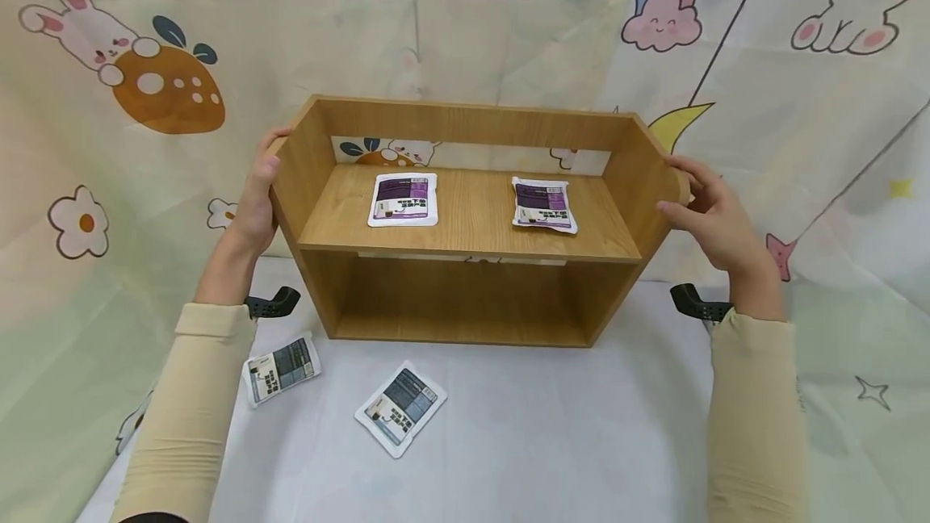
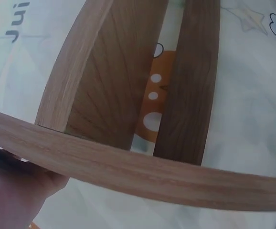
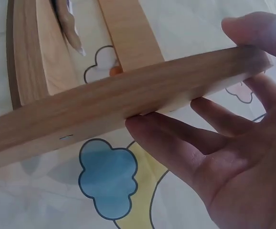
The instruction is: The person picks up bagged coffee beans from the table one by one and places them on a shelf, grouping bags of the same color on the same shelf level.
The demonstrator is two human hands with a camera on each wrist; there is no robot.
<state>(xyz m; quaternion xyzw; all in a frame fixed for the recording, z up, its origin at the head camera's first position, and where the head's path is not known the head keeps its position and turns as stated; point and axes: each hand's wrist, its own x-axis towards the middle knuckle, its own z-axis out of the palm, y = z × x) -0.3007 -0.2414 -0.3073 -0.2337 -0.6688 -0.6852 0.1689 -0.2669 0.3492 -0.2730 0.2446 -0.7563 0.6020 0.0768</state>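
Note:
A two-tier wooden shelf (image 1: 465,244) stands between the hands in the head view; whether its base rests on the table cannot be told. The left hand (image 1: 254,196) grips its left side panel (image 2: 128,169), with most fingers hidden behind the wood. On the opposite side, the right hand (image 1: 715,212) holds the right side panel (image 3: 95,102), thumb on one face and fingers against the other. The upper board carries two flat white packets with purple labels, a left packet (image 1: 403,200) and a right packet (image 1: 543,206). Bare wood shows in the lower tier.
Two more white packets with dark blue-grey labels lie on the white table (image 1: 538,426): one packet (image 1: 282,368) beside the left forearm, another packet (image 1: 401,408) in front of the shelf. A printed cloth (image 1: 494,47) hangs close behind the shelf.

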